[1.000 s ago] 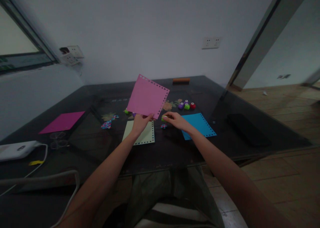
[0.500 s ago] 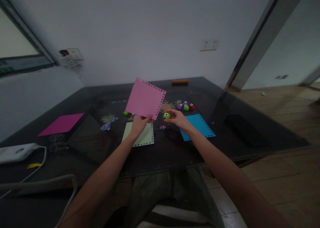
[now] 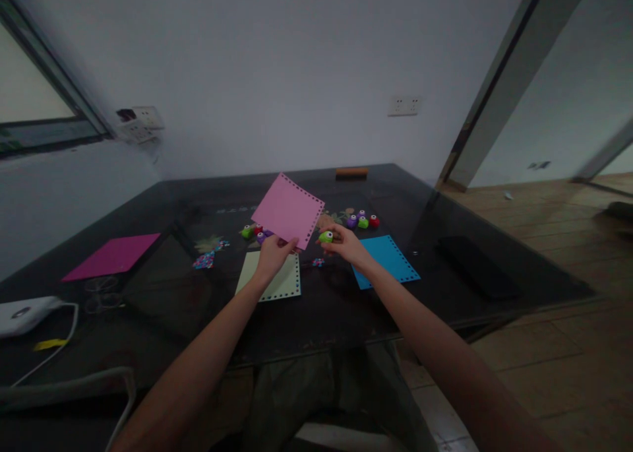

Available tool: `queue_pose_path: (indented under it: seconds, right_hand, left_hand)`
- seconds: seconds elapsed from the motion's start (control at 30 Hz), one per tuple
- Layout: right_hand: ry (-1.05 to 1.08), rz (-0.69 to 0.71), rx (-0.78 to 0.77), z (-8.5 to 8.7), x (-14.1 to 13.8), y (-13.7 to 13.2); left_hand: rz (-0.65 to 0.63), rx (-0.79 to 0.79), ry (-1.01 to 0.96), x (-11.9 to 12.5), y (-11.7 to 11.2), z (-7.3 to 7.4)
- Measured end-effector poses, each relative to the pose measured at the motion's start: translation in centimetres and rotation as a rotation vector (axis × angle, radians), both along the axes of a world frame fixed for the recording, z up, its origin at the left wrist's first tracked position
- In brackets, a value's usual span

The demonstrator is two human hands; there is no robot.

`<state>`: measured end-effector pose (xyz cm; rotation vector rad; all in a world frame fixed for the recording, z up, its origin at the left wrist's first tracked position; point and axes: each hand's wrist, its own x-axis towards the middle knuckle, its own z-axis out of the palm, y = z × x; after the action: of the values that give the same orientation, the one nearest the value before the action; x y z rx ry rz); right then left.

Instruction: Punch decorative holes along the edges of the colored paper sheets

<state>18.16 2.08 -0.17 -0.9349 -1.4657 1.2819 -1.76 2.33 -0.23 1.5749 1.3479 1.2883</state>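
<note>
My left hand (image 3: 275, 254) pinches the lower edge of a pink paper sheet (image 3: 289, 209), raised and tilted above the table. Small holes run along its top and right edges. A small green craft punch (image 3: 326, 237) with an eye on it sits in the fingers of my right hand (image 3: 346, 244), just right of the sheet's edge. Below my left hand lies a pale yellow sheet (image 3: 277, 284) with holes on two edges. Partly under my right wrist is a blue sheet (image 3: 390, 260), also holed. Paper bits (image 3: 318, 262) lie between these two sheets.
Several purple, green and red punches (image 3: 362, 222) stand behind the blue sheet; others (image 3: 246, 231) are left of the pink one. A magenta sheet (image 3: 113, 256), more paper bits (image 3: 204, 260), a white power strip (image 3: 27, 315), a black case (image 3: 475, 267) and a brown roll (image 3: 351, 173) lie around the table.
The pink sheet has lowered and flattened somewhat, showing more punches behind it. The green punch has turned in my right hand, its eye now facing more to the right. The camera view has shifted slightly.
</note>
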Motion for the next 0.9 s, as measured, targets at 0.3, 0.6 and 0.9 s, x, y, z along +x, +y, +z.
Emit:
queue_pose_path:
  seconds: [0.3,0.6,0.9]
  right_hand:
    - [0.031,-0.068,-0.01,0.1,0.0,0.2]
    - [0.059,-0.244,0.146,3.5,2.9,0.6]
    - [-0.285,-0.557,0.317,5.2,10.9,8.1]
  left_hand:
    - [-0.014,0.004,-0.005,-0.3,0.3,-0.2]
    - [-0.018,0.002,0.003,0.0,-0.3,0.4]
    - [-0.036,0.006,-0.008,0.3,-0.5,0.5]
